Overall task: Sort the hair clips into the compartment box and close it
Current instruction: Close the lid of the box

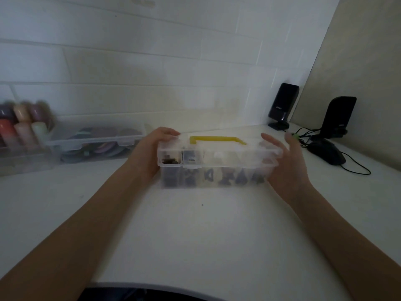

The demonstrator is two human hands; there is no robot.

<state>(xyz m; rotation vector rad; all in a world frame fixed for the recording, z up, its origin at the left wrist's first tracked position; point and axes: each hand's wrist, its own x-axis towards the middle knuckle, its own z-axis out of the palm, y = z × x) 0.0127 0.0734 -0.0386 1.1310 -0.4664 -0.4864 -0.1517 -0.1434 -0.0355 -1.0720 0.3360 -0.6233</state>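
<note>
The dark hair clips inside the compartment box are seen only as blurred shapes through its clear wall, and their kinds cannot be told. The left hand is partly hidden behind the box's left end; its palm is not seen. The round containers at the left edge are smeared by blur and cut off by the frame. The contents of the clear case beside them cannot be made out. Both forearms are cut off at the lower edge.
</note>
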